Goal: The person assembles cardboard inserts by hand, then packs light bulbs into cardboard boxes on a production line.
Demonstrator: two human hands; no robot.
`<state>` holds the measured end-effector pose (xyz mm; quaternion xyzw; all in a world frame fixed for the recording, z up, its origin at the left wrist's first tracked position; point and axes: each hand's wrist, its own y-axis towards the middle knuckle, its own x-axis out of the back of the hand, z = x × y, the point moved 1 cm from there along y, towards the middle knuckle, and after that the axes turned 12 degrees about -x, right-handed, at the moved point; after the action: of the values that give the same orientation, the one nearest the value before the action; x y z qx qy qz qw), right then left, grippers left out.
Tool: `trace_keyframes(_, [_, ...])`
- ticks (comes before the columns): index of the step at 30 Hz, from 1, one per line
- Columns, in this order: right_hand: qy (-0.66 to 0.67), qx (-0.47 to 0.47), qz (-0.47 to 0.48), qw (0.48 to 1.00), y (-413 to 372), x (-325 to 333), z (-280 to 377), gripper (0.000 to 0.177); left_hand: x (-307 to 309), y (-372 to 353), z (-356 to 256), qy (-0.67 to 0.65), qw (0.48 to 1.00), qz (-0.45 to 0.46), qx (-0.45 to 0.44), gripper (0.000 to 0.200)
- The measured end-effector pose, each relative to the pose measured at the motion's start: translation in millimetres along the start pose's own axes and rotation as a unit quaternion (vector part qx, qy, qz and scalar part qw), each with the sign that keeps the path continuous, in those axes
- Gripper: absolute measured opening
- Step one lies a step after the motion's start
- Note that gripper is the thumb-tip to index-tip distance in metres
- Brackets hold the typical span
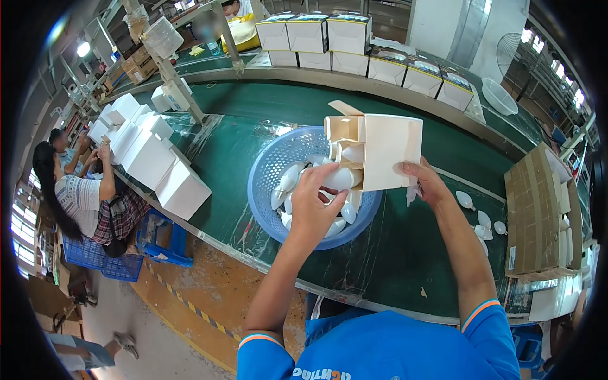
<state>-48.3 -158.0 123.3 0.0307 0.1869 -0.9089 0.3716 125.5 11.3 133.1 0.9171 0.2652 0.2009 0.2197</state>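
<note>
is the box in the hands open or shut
Open: the box has a flap standing out, and its inner dividers show at the uncovered end.

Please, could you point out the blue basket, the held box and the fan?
Blue basket point(277, 157): head view, holed inner wall.
Held box point(392, 149): head view, broad flat side.
Fan point(508, 52): head view, wire guard.

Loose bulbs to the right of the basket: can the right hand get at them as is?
Probably, once the right hand lets go of the open box it is holding. The loose bulbs lie uncovered on the green surface, beside the right forearm.
</note>
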Motion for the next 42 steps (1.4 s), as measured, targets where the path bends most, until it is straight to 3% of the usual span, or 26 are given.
trace_keyframes(2, [-0.021, -0.012, -0.016, 1.000, -4.4, 4.5, 3.1, 0.065, 4.0, 0.7, 5.2, 0.180, 0.973, -0.008, -0.143, 0.048])
trace_keyframes(3, [-0.041, -0.028, -0.029, 0.998, 0.3, 6.1, -2.9, 0.061, 5.0, -0.1, 11.7, 0.185, 0.966, -0.012, -0.181, 0.049])
trace_keyframes(5, [-0.036, -0.017, -0.043, 0.998, 18.5, 30.1, -25.0, 0.051, 8.0, -1.4, 7.9, 0.210, 0.963, 0.021, -0.169, 0.047])
trace_keyframes(7, [-0.031, 0.003, -0.064, 0.997, 19.6, 35.7, -30.6, 0.044, 5.7, 0.4, 5.7, 0.296, 0.915, -0.006, -0.275, 0.050])
trace_keyframes(11, [-0.041, -0.004, -0.120, 0.992, 41.8, 74.3, -50.5, 0.046, -2.7, 4.0, 9.6, 0.296, 0.908, 0.000, -0.295, 0.040])
trace_keyframes(12, [-0.023, -0.002, -0.095, 0.995, 53.6, 92.2, -56.5, 0.048, -2.3, 3.4, 10.3, 0.297, 0.896, -0.033, -0.328, 0.040])
trace_keyframes(15, [0.003, 0.003, -0.008, 1.000, 58.2, 89.0, -47.6, 0.051, 4.5, -0.8, 1.1, 0.343, 0.888, -0.042, -0.302, 0.036])
trace_keyframes(18, [0.017, -0.022, -0.005, 1.000, 57.7, 105.6, -47.3, 0.048, 15.4, -7.8, -9.1, 0.255, 0.920, -0.068, -0.290, 0.045])
trace_keyframes(20, [0.040, -0.016, -0.109, 0.993, 40.5, 71.5, -42.5, 0.037, 30.3, -19.5, -0.1, 0.261, 0.941, -0.053, -0.208, 0.047])
trace_keyframes(21, [0.038, 0.018, -0.070, 0.997, 41.6, 78.3, -49.2, 0.034, 38.4, -23.1, 7.2, 0.278, 0.945, -0.027, -0.168, 0.045])
trace_keyframes(22, [0.051, -0.009, -0.053, 0.997, 33.7, 73.4, -46.2, 0.023, 41.8, -25.3, 23.2, 0.277, 0.948, -0.021, -0.153, 0.045])
trace_keyframes(24, [0.030, 0.003, -0.096, 0.995, 11.5, 37.2, -34.2, 0.019, 43.6, -28.5, 41.5, 0.309, 0.945, 0.013, -0.106, 0.044])
trace_keyframes(25, [0.022, -0.013, -0.062, 0.998, 15.7, 46.1, -39.0, 0.019, 41.8, -28.7, 50.8, 0.261, 0.962, 0.023, -0.074, 0.041])
trace_keyframes(27, [0.010, -0.027, -0.047, 0.998, 11.2, 44.2, -36.1, 0.027, 40.5, -25.4, 40.9, 0.238, 0.970, 0.051, -0.019, 0.037])
trace_keyframes(32, [0.021, -0.001, -0.009, 1.000, 6.2, 31.2, -27.5, 0.062, 42.1, -21.0, 44.7, 0.232, 0.971, 0.034, -0.038, 0.032])
trace_keyframes(33, [0.018, -0.003, -0.010, 1.000, 6.2, 33.6, -27.8, 0.062, 42.5, -20.4, 47.0, 0.249, 0.967, 0.018, -0.056, 0.031])
trace_keyframes(38, [-0.005, -0.050, 0.053, 0.997, 3.7, 44.0, -26.4, 0.073, 42.0, -16.8, 30.6, 0.171, 0.985, -0.013, 0.029, 0.025])
trace_keyframes(40, [0.009, -0.022, 0.050, 0.998, 4.8, 36.5, -30.2, 0.078, 28.5, -14.0, 30.6, -0.068, 0.995, -0.033, 0.071, 0.032])
trace_keyframes(42, [0.027, -0.007, 0.045, 0.999, 5.4, 31.6, -30.1, 0.090, 12.5, -5.5, 21.5, -0.120, 0.988, -0.042, 0.084, 0.037])
